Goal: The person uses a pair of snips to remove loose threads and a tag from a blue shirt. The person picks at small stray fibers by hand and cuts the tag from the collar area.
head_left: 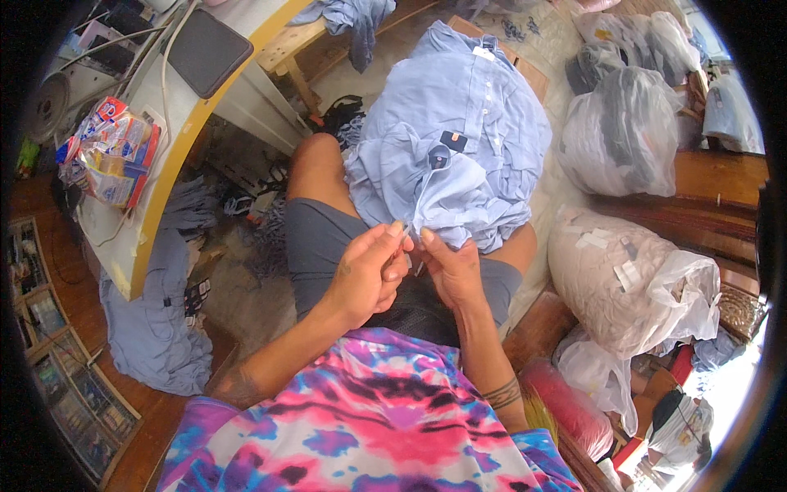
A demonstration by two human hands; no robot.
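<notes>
A light blue button-up shirt (459, 193) lies bunched across my lap, on top of a pile of similar blue shirts (447, 82). Its collar carries a dark label, and a black tag (453, 141) sits just beyond it. My left hand (373, 275) is closed, thumb and fingers pinched at the near edge of the shirt. Something small and thin seems to be in that pinch, too small to name. Close beside it, my right hand (449, 266) grips the shirt's edge between thumb and fingers.
At the left is a white table (164, 176) with a yellow edge, bearing a dark flat pad (210, 53) and a plastic snack packet (115, 156). Blue garments (152, 316) hang below it. Filled plastic bags (623, 131) and a large bundle (607, 271) line the right side.
</notes>
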